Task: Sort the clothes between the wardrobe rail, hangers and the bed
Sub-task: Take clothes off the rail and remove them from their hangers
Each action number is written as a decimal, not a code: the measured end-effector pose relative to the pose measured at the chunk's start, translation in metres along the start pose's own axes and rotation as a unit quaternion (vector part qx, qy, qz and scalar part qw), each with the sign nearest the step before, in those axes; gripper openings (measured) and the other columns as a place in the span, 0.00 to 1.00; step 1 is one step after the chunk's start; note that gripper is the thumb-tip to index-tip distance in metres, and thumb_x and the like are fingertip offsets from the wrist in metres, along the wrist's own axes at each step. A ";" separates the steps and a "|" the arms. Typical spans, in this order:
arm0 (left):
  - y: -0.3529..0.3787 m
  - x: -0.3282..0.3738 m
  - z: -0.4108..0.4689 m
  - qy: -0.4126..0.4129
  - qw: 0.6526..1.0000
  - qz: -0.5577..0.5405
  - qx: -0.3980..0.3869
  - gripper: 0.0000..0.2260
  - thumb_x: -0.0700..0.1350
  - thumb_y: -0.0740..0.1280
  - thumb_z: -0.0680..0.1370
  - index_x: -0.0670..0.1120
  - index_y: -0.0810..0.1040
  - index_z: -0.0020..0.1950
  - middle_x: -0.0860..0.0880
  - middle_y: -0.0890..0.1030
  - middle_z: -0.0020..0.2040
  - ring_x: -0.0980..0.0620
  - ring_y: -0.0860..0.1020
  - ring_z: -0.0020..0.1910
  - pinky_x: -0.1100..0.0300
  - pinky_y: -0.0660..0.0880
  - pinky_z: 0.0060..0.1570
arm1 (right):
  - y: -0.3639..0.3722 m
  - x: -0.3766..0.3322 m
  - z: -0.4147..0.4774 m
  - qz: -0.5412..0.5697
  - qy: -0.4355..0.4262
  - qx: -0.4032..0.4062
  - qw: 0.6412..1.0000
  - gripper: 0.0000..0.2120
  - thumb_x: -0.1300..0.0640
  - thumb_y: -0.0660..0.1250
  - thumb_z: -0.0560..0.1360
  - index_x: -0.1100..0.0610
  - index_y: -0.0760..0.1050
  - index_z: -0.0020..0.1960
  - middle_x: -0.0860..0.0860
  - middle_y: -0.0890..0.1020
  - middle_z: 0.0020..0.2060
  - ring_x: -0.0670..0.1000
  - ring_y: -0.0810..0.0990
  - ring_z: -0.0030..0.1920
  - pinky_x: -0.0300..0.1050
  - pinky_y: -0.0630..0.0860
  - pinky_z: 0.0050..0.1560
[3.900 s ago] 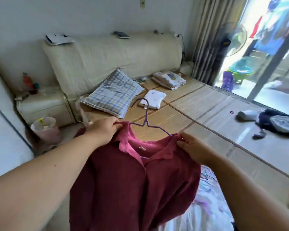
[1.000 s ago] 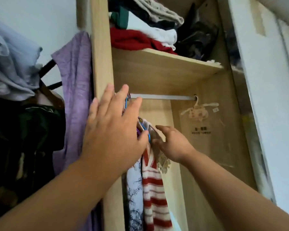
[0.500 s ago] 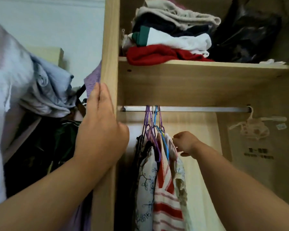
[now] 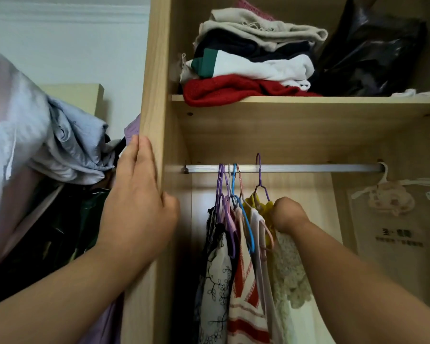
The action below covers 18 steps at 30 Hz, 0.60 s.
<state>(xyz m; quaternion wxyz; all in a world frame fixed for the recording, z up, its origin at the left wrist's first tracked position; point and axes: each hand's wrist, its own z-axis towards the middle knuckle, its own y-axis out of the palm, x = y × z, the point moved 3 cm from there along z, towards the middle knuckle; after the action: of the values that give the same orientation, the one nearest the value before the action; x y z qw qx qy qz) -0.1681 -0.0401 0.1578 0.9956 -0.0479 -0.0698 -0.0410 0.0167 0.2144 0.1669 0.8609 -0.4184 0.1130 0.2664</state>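
Since half a second ago the right hand has slid right along the row and a purple hanger now stands apart from the bunch on the rail, its hook over the bar, a yellow top showing under it. That right hand is bunched into a closed grip right at the yellow top's shoulder, knuckles towards us; whether it pinches cloth or hanger wire, can't tell. Left hand has not budged: flat against the wardrobe's side panel, fingers up the outer face, thumb hooked round the front edge, a loose brace rather than a clamp. Just left of the purple hanger the other hangers crowd together, purple, blue, pink hooks touching, and beneath them hang a white floral piece, a red-striped top and a cream lace one below the right wrist. At the far right end of the rail a pale hanger hangs alone, well apart. Above, on the shelf, sits a folded stack, red knit at the bottom, white and green, dark, beige on top, with a black bag beside it. Outside the wardrobe, left of the panel, pale blue cloth is heaped over dark clothes
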 end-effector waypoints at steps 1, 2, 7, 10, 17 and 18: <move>0.000 0.000 -0.001 -0.002 1.000 0.001 -0.003 0.38 0.39 0.64 0.73 0.45 0.45 0.78 0.49 0.49 0.78 0.53 0.49 0.76 0.65 0.49 0.69 | -0.005 0.003 0.001 -0.002 -0.004 0.011 1.000 0.05 0.63 0.60 0.76 0.61 0.75 0.46 0.58 0.80 0.46 0.59 0.78 0.47 0.44 0.72 0.44; -0.001 0.001 -0.001 -0.002 1.000 0.002 -0.005 0.38 0.39 0.63 0.74 0.45 0.45 0.78 0.49 0.48 0.78 0.53 0.49 0.76 0.64 0.49 0.69 | -0.009 0.007 0.002 -0.003 -0.008 0.020 1.000 0.07 0.63 0.60 0.76 0.62 0.76 0.48 0.58 0.80 0.47 0.60 0.79 0.50 0.44 0.72 0.45; -0.002 0.003 -0.002 -0.001 1.000 -0.002 -0.009 0.37 0.38 0.63 0.73 0.43 0.46 0.78 0.46 0.49 0.78 0.51 0.50 0.76 0.62 0.52 0.69 | -0.039 0.035 -0.012 -0.016 -0.023 0.042 0.999 0.06 0.60 0.61 0.77 0.61 0.76 0.46 0.61 0.81 0.49 0.62 0.79 0.52 0.42 0.68 0.43; -0.004 0.003 -0.002 0.003 1.000 0.019 -0.008 0.36 0.38 0.63 0.72 0.40 0.51 0.77 0.41 0.52 0.77 0.46 0.53 0.76 0.54 0.57 0.71 | -0.062 0.058 -0.038 -0.046 -0.037 0.041 0.997 0.07 0.58 0.60 0.78 0.60 0.75 0.44 0.60 0.78 0.44 0.61 0.78 0.50 0.42 0.67 0.42; 0.012 0.054 -0.026 0.145 0.989 -0.032 -0.001 0.28 0.43 0.64 0.68 0.44 0.72 0.68 0.39 0.65 0.73 0.41 0.64 0.72 0.49 0.62 0.69 | -0.120 0.122 -0.115 -0.124 -0.052 0.058 0.989 0.10 0.52 0.61 0.78 0.55 0.77 0.51 0.57 0.82 0.48 0.60 0.79 0.50 0.47 0.72 0.44; 0.020 0.066 -0.033 0.154 0.986 -0.068 -0.017 0.27 0.44 0.65 0.68 0.45 0.72 0.68 0.41 0.66 0.72 0.42 0.64 0.72 0.51 0.62 0.69 | -0.128 0.127 -0.130 -0.142 -0.058 0.065 0.986 0.11 0.50 0.61 0.78 0.54 0.77 0.53 0.56 0.82 0.49 0.59 0.79 0.50 0.47 0.71 0.45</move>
<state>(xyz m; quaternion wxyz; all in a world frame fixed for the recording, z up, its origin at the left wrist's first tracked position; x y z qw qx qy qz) -0.0966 -0.0289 0.1335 0.9883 -0.0535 0.0815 -0.1169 0.1965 0.0944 0.1172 0.9203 -0.3575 0.0195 0.1578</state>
